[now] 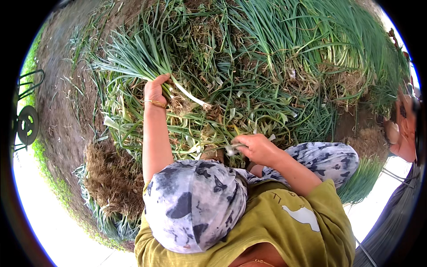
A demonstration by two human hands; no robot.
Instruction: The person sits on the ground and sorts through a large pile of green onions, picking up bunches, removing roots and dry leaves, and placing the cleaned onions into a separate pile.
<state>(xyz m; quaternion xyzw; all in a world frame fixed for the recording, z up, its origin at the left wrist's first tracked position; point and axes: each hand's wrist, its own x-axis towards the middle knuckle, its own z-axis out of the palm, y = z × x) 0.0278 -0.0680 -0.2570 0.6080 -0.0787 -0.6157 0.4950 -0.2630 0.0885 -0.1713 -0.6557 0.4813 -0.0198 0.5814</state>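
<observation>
My left hand [156, 90] is closed around a bunch of green onions [143, 60]. Their green tops fan out to the upper left, and the rooted ends [180, 104] stick out below my fingers. One stalk with a clean white shank [190, 92] slants away from the bunch to the right. In front of my right knee, my right hand [257, 148] has its fingers pinched on a small whitish scrap [231, 150], probably onion skin; it is blurred. Under both hands lies a thick litter of stripped onion leaves [186, 130].
A large heap of green onions [307, 36] lies at the upper right, roots towards me. A root-ended pile [113, 180] sits at lower left, and more onions [363, 180] lie beyond my right knee [323, 160]. Another person's hand [402, 110] shows at the right rim.
</observation>
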